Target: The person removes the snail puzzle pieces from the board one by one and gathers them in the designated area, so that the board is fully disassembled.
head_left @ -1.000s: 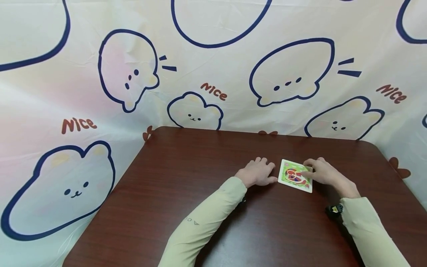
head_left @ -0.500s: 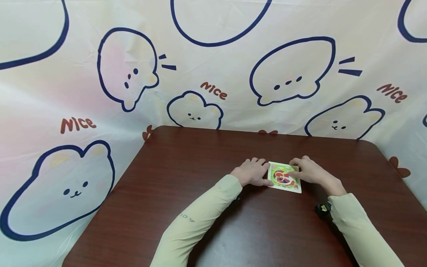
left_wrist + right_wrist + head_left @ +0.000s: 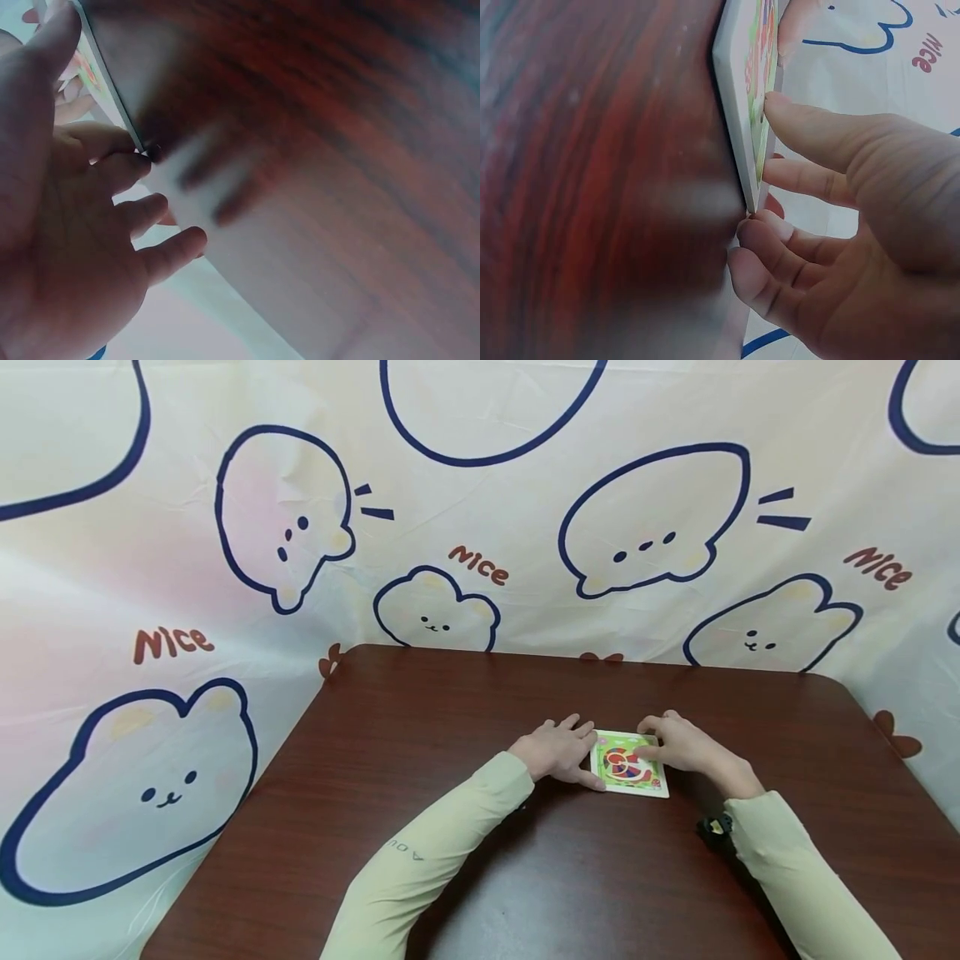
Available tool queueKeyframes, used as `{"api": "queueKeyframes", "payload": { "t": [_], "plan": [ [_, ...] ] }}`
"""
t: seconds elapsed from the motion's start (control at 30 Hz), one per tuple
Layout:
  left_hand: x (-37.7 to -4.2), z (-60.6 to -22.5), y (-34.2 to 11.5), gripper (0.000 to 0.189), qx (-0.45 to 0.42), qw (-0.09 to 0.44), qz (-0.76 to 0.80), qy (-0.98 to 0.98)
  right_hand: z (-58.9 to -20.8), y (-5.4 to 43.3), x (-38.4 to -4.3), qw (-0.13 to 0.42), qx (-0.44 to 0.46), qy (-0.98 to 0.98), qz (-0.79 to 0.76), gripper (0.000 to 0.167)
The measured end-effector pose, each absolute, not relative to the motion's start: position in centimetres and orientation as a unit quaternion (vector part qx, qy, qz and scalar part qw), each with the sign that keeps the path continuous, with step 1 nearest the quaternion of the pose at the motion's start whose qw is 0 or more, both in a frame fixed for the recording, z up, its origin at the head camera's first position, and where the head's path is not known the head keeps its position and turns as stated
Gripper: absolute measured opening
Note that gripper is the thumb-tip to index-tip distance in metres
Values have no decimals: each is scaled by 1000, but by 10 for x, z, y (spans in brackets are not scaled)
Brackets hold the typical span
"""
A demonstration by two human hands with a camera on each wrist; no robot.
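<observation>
A thin square picture board (image 3: pixel 628 783), green-bordered with a round multicoloured design, lies flat on the brown table. My left hand (image 3: pixel 553 752) is at its left side, fingers spread. The thumb touches near the front left corner and the fingers reach the far left corner. From the right, my right hand (image 3: pixel 688 748) holds the board, its thumb on the printed face and its fingers at the right edge. The right wrist view shows the board's pale, thick edge (image 3: pixel 739 116) beside the thumb. In the left wrist view only a sliver of the printed face shows.
The dark wood table (image 3: pixel 420 760) has rounded far corners. Behind it and to the left hangs a pale cloth (image 3: pixel 525 518) printed with cartoon bears. A dark wrist device (image 3: pixel 715 828) shows below the right sleeve (image 3: pixel 795 860).
The right hand and the board have shifted left across the table, and the board has turned slightly. At first apart from it, the left hand now touches its left side, having moved a little left itself.
</observation>
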State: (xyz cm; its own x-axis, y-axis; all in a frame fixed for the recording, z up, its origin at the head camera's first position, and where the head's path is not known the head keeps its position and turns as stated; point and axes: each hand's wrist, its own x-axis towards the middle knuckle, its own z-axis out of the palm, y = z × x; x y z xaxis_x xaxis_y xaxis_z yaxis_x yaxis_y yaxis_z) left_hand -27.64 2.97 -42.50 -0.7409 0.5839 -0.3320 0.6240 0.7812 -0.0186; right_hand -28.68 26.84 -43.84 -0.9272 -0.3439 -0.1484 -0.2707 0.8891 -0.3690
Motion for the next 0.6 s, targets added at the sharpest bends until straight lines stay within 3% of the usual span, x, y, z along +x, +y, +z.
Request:
{"api": "queueKeyframes", "payload": {
  "t": [0.4, 0.6],
  "plan": [
    [-269, -420, 12, 95, 331, 151, -74, 929, -435, 253, -281, 124, -171, 963, -167, 47],
    [-266, -419, -1, 95, 333, 154, -61, 928, -431, 243, -272, 165, -180, 956, -162, 69]
  ]
}}
